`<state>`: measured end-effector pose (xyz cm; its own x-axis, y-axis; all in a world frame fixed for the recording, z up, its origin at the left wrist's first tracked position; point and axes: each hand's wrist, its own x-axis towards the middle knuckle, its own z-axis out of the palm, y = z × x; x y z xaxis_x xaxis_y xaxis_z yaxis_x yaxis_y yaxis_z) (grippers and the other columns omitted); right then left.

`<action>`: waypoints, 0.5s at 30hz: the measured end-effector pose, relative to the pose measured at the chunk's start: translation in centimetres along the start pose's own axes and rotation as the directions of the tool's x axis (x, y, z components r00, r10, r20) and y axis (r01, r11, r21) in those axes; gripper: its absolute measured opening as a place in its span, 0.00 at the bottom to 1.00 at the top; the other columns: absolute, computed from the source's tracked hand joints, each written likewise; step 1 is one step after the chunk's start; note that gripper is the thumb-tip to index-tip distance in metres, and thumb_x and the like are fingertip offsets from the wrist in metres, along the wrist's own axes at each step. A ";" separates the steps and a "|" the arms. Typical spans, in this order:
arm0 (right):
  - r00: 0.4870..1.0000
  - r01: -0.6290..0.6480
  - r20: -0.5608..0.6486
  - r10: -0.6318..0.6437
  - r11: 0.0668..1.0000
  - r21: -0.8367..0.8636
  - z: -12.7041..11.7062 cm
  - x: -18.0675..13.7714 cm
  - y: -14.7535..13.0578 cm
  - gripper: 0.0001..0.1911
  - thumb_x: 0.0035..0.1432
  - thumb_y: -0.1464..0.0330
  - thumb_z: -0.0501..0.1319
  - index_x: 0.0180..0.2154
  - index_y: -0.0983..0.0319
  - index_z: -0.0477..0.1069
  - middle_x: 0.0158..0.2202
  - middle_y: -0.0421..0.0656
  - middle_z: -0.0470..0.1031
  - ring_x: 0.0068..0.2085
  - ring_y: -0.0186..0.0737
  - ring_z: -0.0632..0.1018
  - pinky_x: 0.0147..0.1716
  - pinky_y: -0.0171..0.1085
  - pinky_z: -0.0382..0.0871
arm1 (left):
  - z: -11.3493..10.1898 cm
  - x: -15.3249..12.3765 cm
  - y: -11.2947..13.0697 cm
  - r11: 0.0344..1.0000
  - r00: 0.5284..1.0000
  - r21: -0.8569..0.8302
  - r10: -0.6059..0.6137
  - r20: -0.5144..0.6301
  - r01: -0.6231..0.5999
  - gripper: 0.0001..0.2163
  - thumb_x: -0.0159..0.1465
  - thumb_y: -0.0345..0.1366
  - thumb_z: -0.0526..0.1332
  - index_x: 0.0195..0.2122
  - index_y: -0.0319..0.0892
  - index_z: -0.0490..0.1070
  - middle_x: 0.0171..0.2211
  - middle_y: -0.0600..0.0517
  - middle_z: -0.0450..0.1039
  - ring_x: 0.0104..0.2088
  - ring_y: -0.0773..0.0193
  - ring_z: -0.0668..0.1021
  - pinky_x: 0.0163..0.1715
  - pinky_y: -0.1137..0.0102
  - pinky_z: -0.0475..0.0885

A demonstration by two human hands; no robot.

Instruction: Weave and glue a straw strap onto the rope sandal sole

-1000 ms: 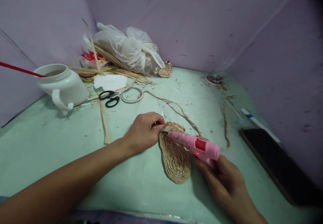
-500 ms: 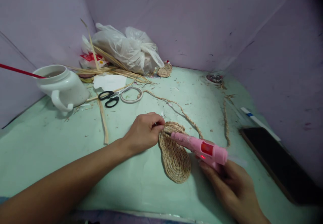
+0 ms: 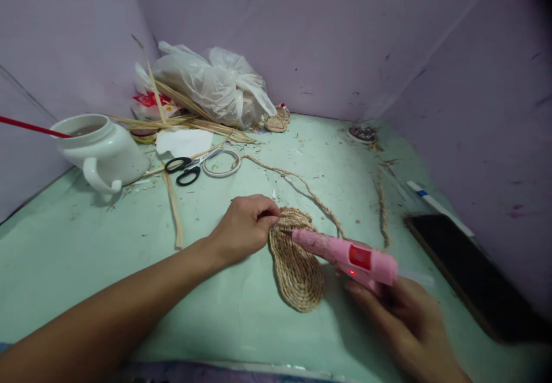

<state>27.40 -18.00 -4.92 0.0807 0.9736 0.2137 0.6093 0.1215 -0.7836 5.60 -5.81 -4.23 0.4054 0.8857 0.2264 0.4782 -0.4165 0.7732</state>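
A small woven straw sole (image 3: pixel 297 268), oval in shape, lies flat on the pale green table (image 3: pixel 86 245). My left hand (image 3: pixel 245 225) pinches its upper left edge, where a braided straw cord (image 3: pixel 314 193) joins it and trails off toward the back. My right hand (image 3: pixel 401 320) holds a pink glue gun (image 3: pixel 349 253) with a red light on its side. The gun's nozzle points left and rests at the sole's top edge, close to my left fingertips.
A white jug (image 3: pixel 101 150) with a red stick stands at the left. Black scissors (image 3: pixel 183 169), a tape ring (image 3: pixel 222 163), loose straw (image 3: pixel 185 121) and a plastic bag (image 3: pixel 211 84) lie at the back. A dark tablet (image 3: pixel 466 274) and a pen (image 3: pixel 431 202) lie at the right.
My right hand has drawn the glue gun slightly to the right and down, its nozzle sliding a little along the sole's top edge. My left hand keeps its pinch.
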 end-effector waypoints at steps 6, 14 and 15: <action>0.896 -0.200 -0.341 0.283 0.945 0.257 -2.3 2.0 -1.0 0.08 0.46 0.64 0.65 0.31 0.56 0.73 0.27 0.40 0.75 0.27 0.40 0.75 0.24 0.35 0.69 | 0.1 -0.2 -0.2 0.999 0.999 -0.009 -0.039 0.002 0.039 0.05 0.53 0.26 0.58 0.26 0.39 0.72 0.23 0.54 0.73 0.25 0.70 0.72 0.26 0.75 0.65; 0.932 -0.240 -0.191 0.308 0.920 0.310 -2.0 13.1 0.6 0.09 0.43 0.63 0.61 0.28 0.61 0.69 0.20 0.37 0.67 0.21 0.33 0.69 0.21 0.34 0.67 | -0.2 -0.3 0.1 0.998 0.998 0.023 -0.062 0.021 0.062 0.04 0.55 0.28 0.58 0.27 0.39 0.72 0.24 0.54 0.73 0.26 0.69 0.73 0.27 0.74 0.66; 0.929 -0.255 -0.193 0.316 0.924 0.286 -1.8 14.3 1.2 0.08 0.44 0.63 0.60 0.26 0.61 0.68 0.20 0.38 0.67 0.21 0.34 0.70 0.22 0.35 0.68 | -0.2 -0.2 0.1 0.998 0.998 0.027 -0.064 0.025 0.064 0.04 0.55 0.28 0.57 0.27 0.39 0.72 0.24 0.54 0.73 0.26 0.68 0.73 0.27 0.73 0.66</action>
<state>30.69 -4.25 -1.74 0.4199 0.9054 0.0631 0.3167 -0.0811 -0.9450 5.42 -6.02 -4.06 0.3929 0.9053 0.1616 0.5242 -0.3649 0.7695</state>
